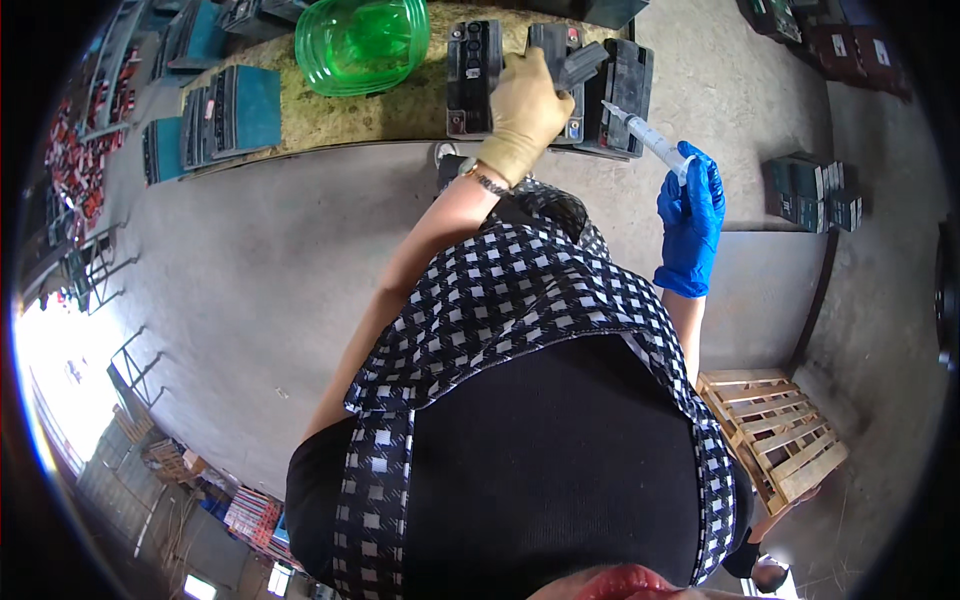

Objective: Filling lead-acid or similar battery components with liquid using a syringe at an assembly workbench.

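Note:
My left hand point(530, 105), in a beige glove, reaches over the middle one of three dark batteries. Its fingers are closed on a dark grey plastic strip point(584, 66), which juts out to the right above that battery. The hand hides much of the middle battery point(575, 128). To its left stands a black battery point(473, 85) with a row of round holes along its top. My right hand point(692, 210), in a blue glove, is closed around a clear syringe point(655, 143). The syringe's tip points up and left, close to the right-hand battery point(628, 90).
A green translucent tub point(362, 45) with green inside stands on the yellowish worktop point(320, 120). Teal-sided batteries point(245, 108) line its left part. More batteries point(800, 190) sit on the floor at right. A wooden pallet point(775, 425) and another person point(765, 570) are at lower right.

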`<state>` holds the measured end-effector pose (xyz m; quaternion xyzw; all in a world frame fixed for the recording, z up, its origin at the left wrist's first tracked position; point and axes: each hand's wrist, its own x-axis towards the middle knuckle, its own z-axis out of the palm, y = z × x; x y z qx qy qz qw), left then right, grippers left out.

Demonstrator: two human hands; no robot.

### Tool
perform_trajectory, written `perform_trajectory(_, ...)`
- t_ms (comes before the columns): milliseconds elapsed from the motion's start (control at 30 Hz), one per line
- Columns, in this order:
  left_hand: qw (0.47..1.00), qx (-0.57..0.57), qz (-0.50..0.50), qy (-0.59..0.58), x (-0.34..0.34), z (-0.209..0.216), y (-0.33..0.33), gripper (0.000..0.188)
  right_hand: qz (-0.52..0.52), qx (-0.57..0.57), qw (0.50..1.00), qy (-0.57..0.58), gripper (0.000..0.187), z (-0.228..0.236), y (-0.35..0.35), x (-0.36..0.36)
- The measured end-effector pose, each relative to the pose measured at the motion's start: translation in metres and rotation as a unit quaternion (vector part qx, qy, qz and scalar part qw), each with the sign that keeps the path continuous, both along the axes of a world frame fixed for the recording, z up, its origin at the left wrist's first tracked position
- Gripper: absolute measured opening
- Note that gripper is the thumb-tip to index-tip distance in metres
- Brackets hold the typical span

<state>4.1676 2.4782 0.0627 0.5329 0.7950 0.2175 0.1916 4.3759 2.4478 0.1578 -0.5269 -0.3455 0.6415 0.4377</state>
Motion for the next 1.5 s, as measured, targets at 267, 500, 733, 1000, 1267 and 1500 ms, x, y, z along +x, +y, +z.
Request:
perform_trajectory(267,0.998,0.008,0.031,0.060,-0.060,-0.018,-0.028,0.057,0.014,0.005,1.000,-0.004,0.031,0.000,0.010,-0.017)
perform_trajectory(500,0.999,0.032,-0.006,0.037,-0.048,-0.026,-0.026,0.058,0.024,0.016,1.000,-0.013,0.032,0.006,0.013,-0.024)
perform_trajectory(733,1.000,0.006,-0.013,-0.017,-0.031,-0.014,-0.029,0.057,0.031,0.034,0.999,0.010,0.032,0.011,0.018,-0.038)
perform_trajectory(1000,0.922,0.161,-0.007,-0.352,-0.057,-0.006,-0.045,0.047,0.181,0.043,0.981,0.057,0.022,0.018,0.043,-0.095)
perform_trajectory(1267,0.404,0.088,0.280,-0.866,-0.092,-0.035,-0.034,0.057,0.368,0.334,0.777,-0.387,0.024,-0.075,0.035,-0.199)
perform_trajectory(1500,0.700,0.109,0.167,-0.686,-0.097,-0.059,-0.027,0.043,0.367,0.314,0.757,-0.440,0.027,-0.101,0.046,-0.213)
